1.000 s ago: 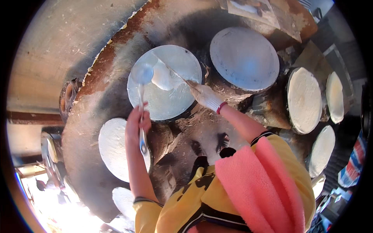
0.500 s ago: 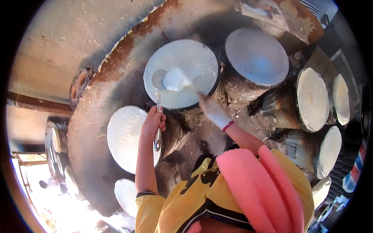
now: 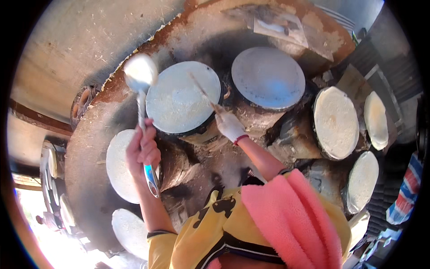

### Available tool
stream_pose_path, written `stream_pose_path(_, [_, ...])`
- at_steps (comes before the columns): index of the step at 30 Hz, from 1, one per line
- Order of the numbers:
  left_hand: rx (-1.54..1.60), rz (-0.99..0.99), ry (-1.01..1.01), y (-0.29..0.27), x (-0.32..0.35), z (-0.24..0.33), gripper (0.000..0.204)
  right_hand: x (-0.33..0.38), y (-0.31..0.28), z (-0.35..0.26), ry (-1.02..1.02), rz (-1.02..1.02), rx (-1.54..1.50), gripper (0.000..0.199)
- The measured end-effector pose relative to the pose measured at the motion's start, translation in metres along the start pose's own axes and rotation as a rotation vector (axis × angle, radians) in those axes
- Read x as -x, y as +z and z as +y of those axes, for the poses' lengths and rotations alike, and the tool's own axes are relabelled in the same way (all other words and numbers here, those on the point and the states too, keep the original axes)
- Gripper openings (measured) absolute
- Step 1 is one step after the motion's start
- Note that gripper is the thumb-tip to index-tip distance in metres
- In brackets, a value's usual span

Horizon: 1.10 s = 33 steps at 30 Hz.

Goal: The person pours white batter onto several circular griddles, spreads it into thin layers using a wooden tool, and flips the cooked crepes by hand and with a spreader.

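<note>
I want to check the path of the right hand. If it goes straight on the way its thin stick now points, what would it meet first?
The right hand aims its thin wooden stick up and left, over the round pale-coated griddle. That griddle's surface would likely come first, though the stick's height above it is unclear.

One printed sheet point(image 3: 281, 28) lies in the upper middle of the frame, flat on the clay top beyond the round griddles. It is roughly rectangular, pale grey and cream, with a darker picture patch near its right side; its edges look worn and dusty. What is printed on it is too blurred to tell. No other label, package, sign or screen shows anywhere in the frame.
</note>
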<state>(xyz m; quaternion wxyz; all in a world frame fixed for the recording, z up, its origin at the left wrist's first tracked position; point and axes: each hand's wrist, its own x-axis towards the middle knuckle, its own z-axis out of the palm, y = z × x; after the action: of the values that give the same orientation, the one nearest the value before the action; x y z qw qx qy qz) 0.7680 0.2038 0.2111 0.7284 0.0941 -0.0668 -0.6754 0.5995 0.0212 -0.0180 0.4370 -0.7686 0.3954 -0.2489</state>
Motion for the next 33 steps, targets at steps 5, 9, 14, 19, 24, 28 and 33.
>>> stream_pose_path(5, [-0.08,-0.178,0.047,0.041,-0.028,0.034,0.039,0.059,0.073,-0.031,-0.403,-0.495,0.088,0.026])
stream_pose_path(9, [-0.089,-0.271,-0.183,0.051,-0.088,0.012,0.041,0.071,-0.016,-0.051,-0.058,-0.245,-0.069,0.04])
stream_pose_path(14, [-0.086,-0.182,-0.423,0.041,-0.173,-0.113,0.04,0.055,-0.139,0.11,0.626,0.249,-0.389,0.037])
stream_pose_path(19, [-0.017,-0.066,-0.627,-0.033,-0.247,-0.223,0.04,0.051,-0.179,0.123,0.634,0.712,-1.061,0.036])
stream_pose_path(24, [-1.74,0.112,-0.441,-0.146,-0.321,-0.256,0.046,0.047,-0.183,0.106,0.568,0.66,-1.181,0.024])
stream_pose_path(28, [-2.84,-0.287,0.097,-0.139,-0.329,-0.268,0.061,0.041,-0.182,0.122,0.676,0.72,-1.001,0.022])
stream_pose_path(33, [-2.804,-0.365,0.124,-0.134,-0.365,-0.261,0.063,0.019,-0.162,0.163,0.222,1.012,-0.726,0.039])
